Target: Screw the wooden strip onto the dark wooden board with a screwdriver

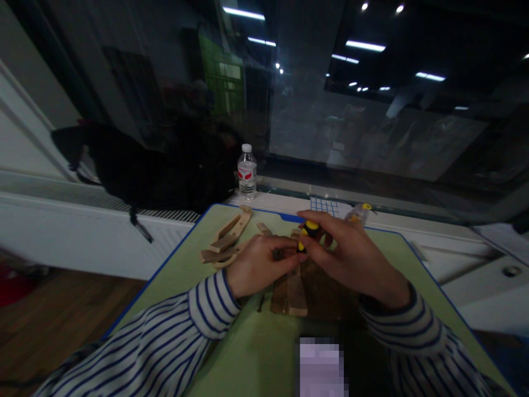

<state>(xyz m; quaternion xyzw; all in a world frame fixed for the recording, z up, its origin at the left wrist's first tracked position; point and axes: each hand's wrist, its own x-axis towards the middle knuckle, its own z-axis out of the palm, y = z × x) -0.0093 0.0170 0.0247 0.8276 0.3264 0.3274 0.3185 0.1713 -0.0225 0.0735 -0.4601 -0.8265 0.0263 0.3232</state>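
My right hand (351,256) grips a yellow and black screwdriver (311,226), its handle tilted up and its lower end pointing down at the wood. My left hand (258,264) has thumb and fingers pinched together near the screwdriver's lower end; what lies between the fingertips is hidden. Under both hands a wooden strip (296,292) rests on a dark brown board (330,292). Several wooden pieces (227,237) lie in a pile at the back left of the green table (231,353). A small dark screw-like item (260,302) lies left of the board.
A water bottle (247,176) stands on the sill behind the table, beside a black bag (165,171). A plastic bag (356,215) with yellow items and a gridded paper (326,206) are at the back right. A blurred-out pale rectangle (321,366) is at the front.
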